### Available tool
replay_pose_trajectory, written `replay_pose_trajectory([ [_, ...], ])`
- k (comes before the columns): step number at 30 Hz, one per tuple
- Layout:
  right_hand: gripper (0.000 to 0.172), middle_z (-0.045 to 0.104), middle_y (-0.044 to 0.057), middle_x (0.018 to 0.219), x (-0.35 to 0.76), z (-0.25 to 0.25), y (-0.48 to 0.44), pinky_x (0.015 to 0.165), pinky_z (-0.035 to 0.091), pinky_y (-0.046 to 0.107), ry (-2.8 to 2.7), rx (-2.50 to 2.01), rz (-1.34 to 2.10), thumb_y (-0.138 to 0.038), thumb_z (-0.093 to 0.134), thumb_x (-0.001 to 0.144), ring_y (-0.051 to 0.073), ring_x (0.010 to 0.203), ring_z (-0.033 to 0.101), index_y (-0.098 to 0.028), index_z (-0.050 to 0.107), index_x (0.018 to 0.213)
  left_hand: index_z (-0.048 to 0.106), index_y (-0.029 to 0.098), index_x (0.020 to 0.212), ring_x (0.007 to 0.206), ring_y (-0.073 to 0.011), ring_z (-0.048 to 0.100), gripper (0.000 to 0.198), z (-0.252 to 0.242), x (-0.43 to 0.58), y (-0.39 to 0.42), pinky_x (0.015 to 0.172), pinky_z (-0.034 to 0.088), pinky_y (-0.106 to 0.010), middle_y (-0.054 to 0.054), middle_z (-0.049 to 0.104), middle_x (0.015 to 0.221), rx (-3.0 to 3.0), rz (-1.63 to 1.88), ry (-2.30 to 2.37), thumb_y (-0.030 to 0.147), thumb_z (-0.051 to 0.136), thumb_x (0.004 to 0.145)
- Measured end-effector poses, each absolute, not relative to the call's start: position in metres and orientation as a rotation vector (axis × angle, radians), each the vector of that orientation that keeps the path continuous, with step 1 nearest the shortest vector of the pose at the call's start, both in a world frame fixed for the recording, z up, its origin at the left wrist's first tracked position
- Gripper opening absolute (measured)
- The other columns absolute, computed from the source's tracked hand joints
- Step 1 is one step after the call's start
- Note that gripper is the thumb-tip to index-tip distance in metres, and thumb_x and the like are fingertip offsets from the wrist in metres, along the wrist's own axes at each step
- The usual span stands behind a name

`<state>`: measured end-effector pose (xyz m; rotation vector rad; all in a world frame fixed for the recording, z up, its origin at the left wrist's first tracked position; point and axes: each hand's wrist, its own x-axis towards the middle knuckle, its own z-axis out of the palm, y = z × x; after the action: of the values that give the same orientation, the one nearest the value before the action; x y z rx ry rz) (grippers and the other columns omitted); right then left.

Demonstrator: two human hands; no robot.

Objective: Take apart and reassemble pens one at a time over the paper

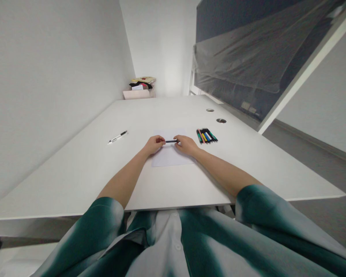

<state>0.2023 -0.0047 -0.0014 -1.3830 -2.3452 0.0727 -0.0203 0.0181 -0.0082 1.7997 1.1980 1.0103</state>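
Note:
A black marker pen (pixel 171 141) lies level between my two hands, above a white sheet of paper (pixel 170 157). My left hand (pixel 155 144) pinches its left end, fingers closed. At the other end, my right hand (pixel 186 144) has its fingers closed around the pen. Just right of that hand, several colored markers (pixel 207 136) lie side by side on the white table, green, pink, yellow, blue and black among them. Off to the left rests a white pen with a black grip (pixel 117 137), touched by neither hand.
The white table (pixel 83 173) runs back to a box (pixel 136 94) piled with bags or cloth. Two round metal cable holes (pixel 221 120) sit at its right side. A wall borders the left, and a dark panel under plastic sheeting (pixel 236 61) stands to the right.

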Motion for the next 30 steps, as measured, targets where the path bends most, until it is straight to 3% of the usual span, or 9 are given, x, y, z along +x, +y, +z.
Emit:
replay_pose_trajectory([
  [5,0.026,0.072,0.008,0.106,0.2027,0.001,-0.004,0.08,0.044,0.028,-2.355,-1.425,0.061,-0.023,0.052,0.094,0.021,0.096,0.064,-0.019,0.063,0.117,0.063,0.016,0.076,0.068,-0.0141,0.058,0.021,-0.009,-0.0205,0.0187,0.073,0.047,-0.032,0.0,0.065,0.071,1.746,1.031,1.138,0.029,0.073,0.064],
  [19,0.024,0.07,0.008,0.109,0.2034,0.0018,-0.0067,0.083,0.043,0.027,-2.384,-1.296,0.042,-0.021,0.052,0.096,0.02,0.098,0.063,-0.018,0.068,0.114,0.067,0.015,0.077,0.073,-0.0161,0.061,0.015,-0.0028,-0.0209,0.013,0.079,0.049,-0.034,-0.003,0.069,0.075,1.813,1.035,1.172,0.025,0.071,0.067],
  [30,0.021,0.07,0.009,0.107,0.2048,-0.0003,-0.0042,0.084,0.042,0.029,-2.37,-1.261,-0.01,-0.02,0.054,0.095,0.021,0.098,0.061,-0.017,0.068,0.111,0.066,0.014,0.076,0.07,-0.0157,0.061,0.016,-0.0047,-0.0203,0.0146,0.073,0.048,-0.032,-0.004,0.069,0.072,1.736,0.991,1.168,0.029,0.07,0.071],
])
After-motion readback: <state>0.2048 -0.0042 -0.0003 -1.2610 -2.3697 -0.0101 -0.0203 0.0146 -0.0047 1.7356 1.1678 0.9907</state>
